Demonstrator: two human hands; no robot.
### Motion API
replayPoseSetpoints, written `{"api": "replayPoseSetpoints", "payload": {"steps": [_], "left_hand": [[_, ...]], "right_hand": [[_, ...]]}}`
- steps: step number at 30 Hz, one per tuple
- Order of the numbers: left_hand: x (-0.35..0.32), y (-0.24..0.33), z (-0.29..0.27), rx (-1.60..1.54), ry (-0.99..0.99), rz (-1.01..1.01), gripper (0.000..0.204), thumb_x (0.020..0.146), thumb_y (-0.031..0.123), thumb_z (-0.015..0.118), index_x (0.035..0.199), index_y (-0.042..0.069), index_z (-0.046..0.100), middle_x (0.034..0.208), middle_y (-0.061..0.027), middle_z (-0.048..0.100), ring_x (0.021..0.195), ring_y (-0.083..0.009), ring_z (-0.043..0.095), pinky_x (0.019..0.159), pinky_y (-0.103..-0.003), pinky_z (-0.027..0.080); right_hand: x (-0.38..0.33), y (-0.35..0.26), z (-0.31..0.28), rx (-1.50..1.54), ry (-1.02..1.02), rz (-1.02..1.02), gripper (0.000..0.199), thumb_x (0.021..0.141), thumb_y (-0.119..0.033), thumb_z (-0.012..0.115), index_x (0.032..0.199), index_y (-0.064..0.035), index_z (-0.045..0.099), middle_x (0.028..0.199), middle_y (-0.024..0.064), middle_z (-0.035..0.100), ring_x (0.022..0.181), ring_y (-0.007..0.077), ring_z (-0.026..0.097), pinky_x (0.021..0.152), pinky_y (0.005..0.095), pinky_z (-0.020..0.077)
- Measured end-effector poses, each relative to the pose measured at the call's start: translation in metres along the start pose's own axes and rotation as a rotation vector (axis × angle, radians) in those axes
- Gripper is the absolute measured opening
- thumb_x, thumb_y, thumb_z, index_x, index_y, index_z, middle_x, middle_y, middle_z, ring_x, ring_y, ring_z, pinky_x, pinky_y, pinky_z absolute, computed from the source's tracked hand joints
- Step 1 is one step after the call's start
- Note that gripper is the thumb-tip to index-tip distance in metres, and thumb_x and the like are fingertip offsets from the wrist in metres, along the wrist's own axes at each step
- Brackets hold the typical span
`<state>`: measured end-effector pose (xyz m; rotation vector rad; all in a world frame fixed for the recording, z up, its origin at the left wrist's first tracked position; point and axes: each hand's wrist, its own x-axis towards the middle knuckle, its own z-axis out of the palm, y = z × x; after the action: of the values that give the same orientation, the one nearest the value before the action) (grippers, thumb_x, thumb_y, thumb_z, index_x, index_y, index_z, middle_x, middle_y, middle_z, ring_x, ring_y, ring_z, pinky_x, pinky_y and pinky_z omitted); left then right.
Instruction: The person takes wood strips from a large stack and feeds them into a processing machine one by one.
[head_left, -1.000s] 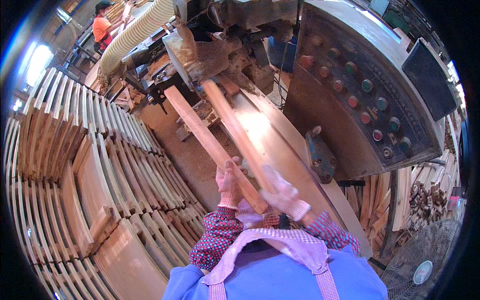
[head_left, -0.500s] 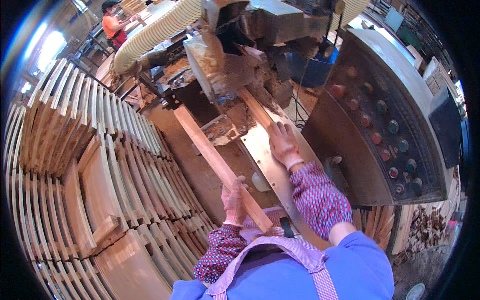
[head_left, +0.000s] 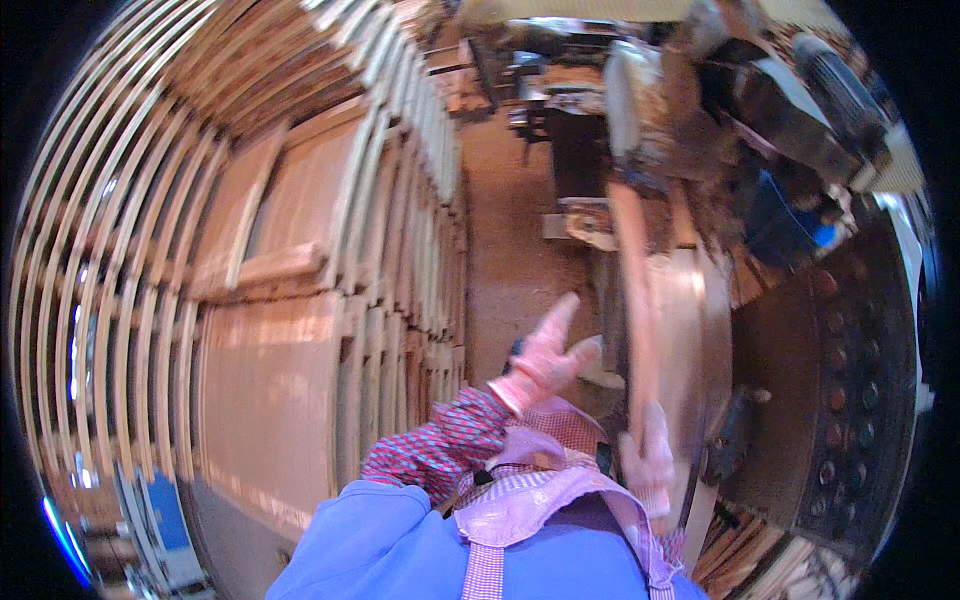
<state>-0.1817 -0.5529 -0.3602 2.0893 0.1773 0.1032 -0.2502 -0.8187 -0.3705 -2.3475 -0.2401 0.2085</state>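
Observation:
My right hand (head_left: 648,462), in a pink work glove, is close to my body at the lower right and blurred by motion. It grips the near end of a long reddish wooden strip (head_left: 634,290), which points away from me along the machine's metal bed (head_left: 680,300). My left hand (head_left: 545,362), gloved alike, is raised left of the strip with its fingers and thumb apart, holding nothing. Another piece of wood (head_left: 683,222) lies at the far end of the bed, by the dusty machine head (head_left: 690,130).
Tall stacks of wooden panels (head_left: 270,390) and slats fill the left side. At right stands a dark control panel (head_left: 850,400) with coloured buttons. A blue bin (head_left: 790,225) sits behind the bed. Brown floor (head_left: 510,230) shows between stacks and machine.
The view has swung left. My left hand has let go of the wooden strip, which is now in my right hand over the bed. My right hand has left the piece on the bed.

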Motion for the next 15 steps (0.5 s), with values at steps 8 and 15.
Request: {"api": "replayPoseSetpoints", "payload": {"steps": [8, 15], "left_hand": [[0.058, -0.077, -0.396, 0.97, 0.666, -0.375, 0.08, 0.081, 0.039, 0.071, 0.146, 0.005, 0.037, 0.145, -0.0215, 0.044, 0.135, -0.0366, 0.041, 0.113, -0.045, 0.033], [0.055, -0.137, -0.556, 1.477, 0.476, -0.99, 0.088, 0.075, 0.035, 0.077, 0.147, 0.01, 0.031, 0.153, -0.0141, 0.032, 0.142, -0.0296, 0.031, 0.114, -0.047, 0.03]], "right_hand": [[-0.036, 0.078, 0.016, -0.623, 0.291, -0.243, 0.058, 0.094, -0.025, 0.052, 0.144, 0.0015, 0.041, 0.144, 0.0286, 0.042, 0.131, 0.0467, 0.043, 0.111, 0.0549, 0.0323], [0.152, 0.079, 0.001, -0.881, 0.234, -0.144, 0.049, 0.101, -0.031, 0.042, 0.145, -0.0078, 0.043, 0.15, 0.0149, 0.04, 0.137, 0.0395, 0.037, 0.116, 0.05, 0.0237]]}}
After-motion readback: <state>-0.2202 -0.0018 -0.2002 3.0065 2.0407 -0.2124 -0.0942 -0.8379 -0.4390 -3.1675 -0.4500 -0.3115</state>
